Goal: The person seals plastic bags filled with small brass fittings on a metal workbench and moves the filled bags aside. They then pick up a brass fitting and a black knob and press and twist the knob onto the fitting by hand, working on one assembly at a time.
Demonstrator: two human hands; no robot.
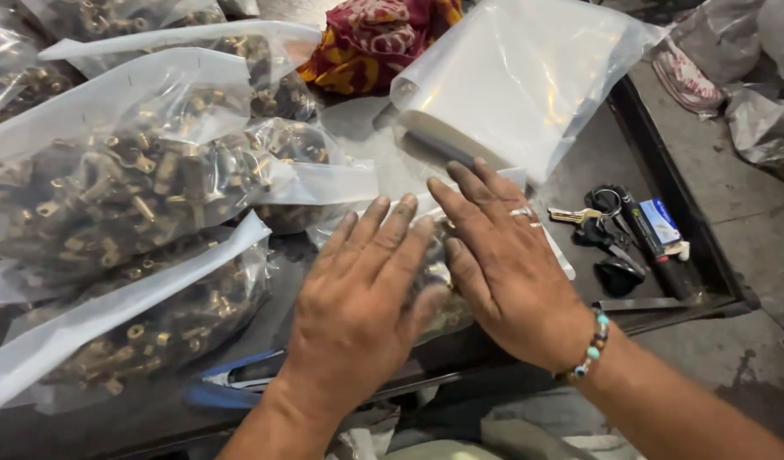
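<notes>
Dark tray (596,153); hands flat, spread, pressing bag of brass fittings (439,281).

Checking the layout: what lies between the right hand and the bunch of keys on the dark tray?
In the head view, only bare dark tray and a white bag edge separate the right hand from the keys.

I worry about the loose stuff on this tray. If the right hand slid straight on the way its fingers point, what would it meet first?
The right hand lies flat on a small clear bag of parts, fingers pointing up-left. Straight on, it would probably first meet the roll of clear plastic bags; depth is unclear.
</notes>
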